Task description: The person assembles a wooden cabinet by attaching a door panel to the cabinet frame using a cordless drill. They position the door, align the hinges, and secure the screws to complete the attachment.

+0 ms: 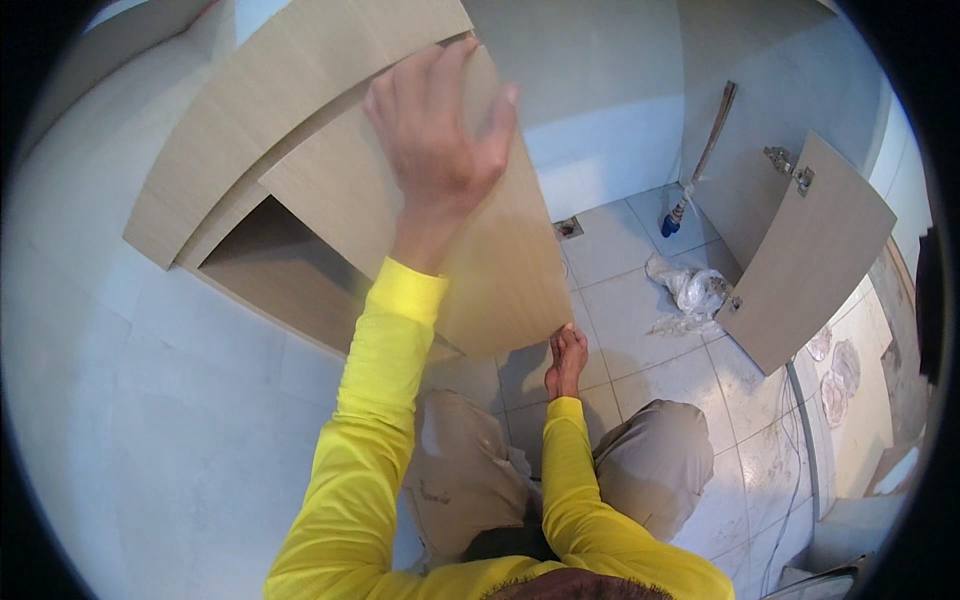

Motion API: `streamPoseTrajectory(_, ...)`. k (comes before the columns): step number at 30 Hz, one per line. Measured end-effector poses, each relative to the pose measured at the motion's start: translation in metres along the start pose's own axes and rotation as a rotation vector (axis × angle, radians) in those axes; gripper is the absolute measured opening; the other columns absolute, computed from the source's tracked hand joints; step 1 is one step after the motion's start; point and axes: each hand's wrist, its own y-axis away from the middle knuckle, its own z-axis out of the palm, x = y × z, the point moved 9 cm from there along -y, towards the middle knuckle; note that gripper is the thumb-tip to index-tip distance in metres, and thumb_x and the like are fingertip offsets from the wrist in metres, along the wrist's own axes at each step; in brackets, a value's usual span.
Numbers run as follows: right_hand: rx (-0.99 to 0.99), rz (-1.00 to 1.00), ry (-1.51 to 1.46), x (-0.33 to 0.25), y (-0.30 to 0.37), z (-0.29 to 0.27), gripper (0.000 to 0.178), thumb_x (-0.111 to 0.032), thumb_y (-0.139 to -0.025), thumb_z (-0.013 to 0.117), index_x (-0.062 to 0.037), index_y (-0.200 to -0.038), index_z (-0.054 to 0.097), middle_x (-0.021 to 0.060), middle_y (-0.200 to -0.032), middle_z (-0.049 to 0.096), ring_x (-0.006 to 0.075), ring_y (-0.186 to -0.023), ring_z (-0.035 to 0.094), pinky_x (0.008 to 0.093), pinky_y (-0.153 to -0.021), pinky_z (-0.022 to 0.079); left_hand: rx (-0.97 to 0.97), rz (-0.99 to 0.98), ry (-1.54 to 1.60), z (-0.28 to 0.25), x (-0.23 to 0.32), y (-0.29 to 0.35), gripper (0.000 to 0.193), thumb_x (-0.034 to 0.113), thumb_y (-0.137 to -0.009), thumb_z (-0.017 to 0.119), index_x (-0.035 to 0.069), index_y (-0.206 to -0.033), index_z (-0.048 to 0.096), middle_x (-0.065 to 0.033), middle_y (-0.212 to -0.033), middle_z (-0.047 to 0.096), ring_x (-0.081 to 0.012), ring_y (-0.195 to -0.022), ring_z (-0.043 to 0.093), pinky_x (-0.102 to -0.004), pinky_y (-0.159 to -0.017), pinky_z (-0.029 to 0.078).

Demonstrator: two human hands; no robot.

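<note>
A light wood-grain cabinet door (510, 250) hangs at a slant across a cabinet with a matching wood-grain front (270, 110). My left hand (440, 140) lies against the upper part of this door, fingers stretched toward its top edge and thumb spread apart. At the door's lower corner, my right hand (567, 360) has its fingers closed on the edge. To the left of the door a dark cabinet opening (290, 255) shows. What lies behind the door, hinges included, is hidden.
Another wood-grain door (815, 255) with metal hinges (803, 180) stands swung out at the right. Crumpled clear plastic (690, 285) lies on the tiled floor (640, 310). A pipe with a blue end (672, 222) rises by the wall, near a floor drain (568, 228). A thin cable runs along the right.
</note>
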Motion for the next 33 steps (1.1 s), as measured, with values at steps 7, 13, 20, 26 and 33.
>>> streamPoseTrajectory(7,0.031,0.002,0.029,-0.004,-0.002,-0.002,0.038,-0.022,-0.107,0.076,-0.0075,-0.14,0.061,0.0058,-0.12,0.078,0.0184,-0.107,0.074,0.0343,-0.098,0.056,-0.083,0.025,-0.038,0.003,0.005,-0.002,0.074,0.043,-0.08,0.092,0.011,-0.142,0.066,-0.0112,-0.132,0.058,-0.0323,-0.125,0.051,-0.0499,-0.107,0.039)
streamPoseTrajectory(13,0.021,-0.044,-0.03,-0.002,-0.004,-0.002,0.033,-0.023,-0.106,0.079,-0.0077,-0.131,0.064,0.0008,-0.106,0.076,0.0131,-0.094,0.07,0.032,-0.091,0.055,-0.084,0.072,-0.003,0.007,0.004,-0.001,0.079,0.045,-0.081,0.092,0.011,-0.146,0.064,-0.013,-0.135,0.056,-0.0343,-0.127,0.05,-0.0512,-0.109,0.039)
streamPoseTrajectory(20,0.012,-0.055,-0.018,-0.002,-0.008,-0.006,0.032,-0.022,-0.105,0.08,-0.0067,-0.128,0.064,-0.0031,-0.09,0.067,0.0111,-0.081,0.06,0.0311,-0.087,0.052,-0.213,0.166,-0.072,0.005,0.023,0.001,0.088,0.05,-0.079,0.091,0.013,-0.152,0.057,-0.0179,-0.144,0.05,-0.038,-0.134,0.045,-0.0568,-0.115,0.033)
streamPoseTrajectory(26,-0.019,-0.024,-0.005,0.0,0.002,0.001,0.034,-0.023,-0.105,0.081,-0.0069,-0.129,0.064,-0.002,-0.095,0.07,0.0116,-0.087,0.063,0.0309,-0.089,0.051,-0.185,0.167,0.004,0.009,0.009,0.007,0.075,0.047,-0.083,0.089,0.015,-0.144,0.06,-0.0184,-0.144,0.05,-0.0383,-0.136,0.044,-0.0559,-0.115,0.033)
streamPoseTrajectory(33,-0.003,-0.036,-0.015,-0.001,0.003,0.002,0.037,-0.024,-0.105,0.08,-0.0074,-0.134,0.063,0.0016,-0.115,0.076,0.0142,-0.105,0.07,0.0339,-0.095,0.053,-0.211,0.21,-0.019,0.009,0.015,0.009,0.079,0.055,-0.087,0.086,0.015,-0.149,0.059,-0.0196,-0.146,0.048,-0.0396,-0.137,0.043,-0.0569,-0.115,0.033)
